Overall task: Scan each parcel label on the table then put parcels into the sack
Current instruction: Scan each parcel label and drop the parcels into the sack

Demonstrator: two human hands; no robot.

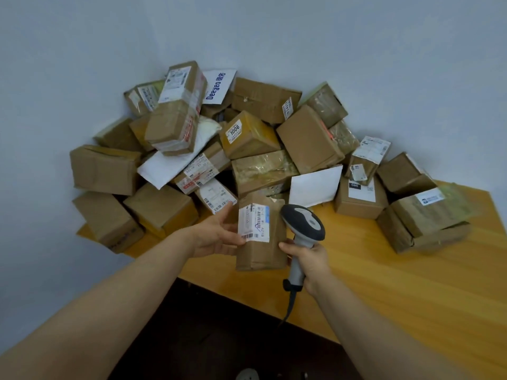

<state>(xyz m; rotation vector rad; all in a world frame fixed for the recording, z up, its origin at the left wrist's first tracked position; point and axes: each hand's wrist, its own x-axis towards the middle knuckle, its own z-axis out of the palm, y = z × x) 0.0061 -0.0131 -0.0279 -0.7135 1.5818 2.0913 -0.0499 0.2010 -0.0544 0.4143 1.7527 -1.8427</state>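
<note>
My left hand holds a small brown parcel upright by its left side, thumb across the white label that faces me. Just right of it, my right hand grips the handle of a grey barcode scanner. The scanner's dark head sits beside the parcel's top right corner, and its cable hangs down past the table edge. No sack is in view.
A big heap of brown parcels and white mailers fills the back of the wooden table against the wall corner. More parcels lie at the right. Dark floor shows below the table's front edge.
</note>
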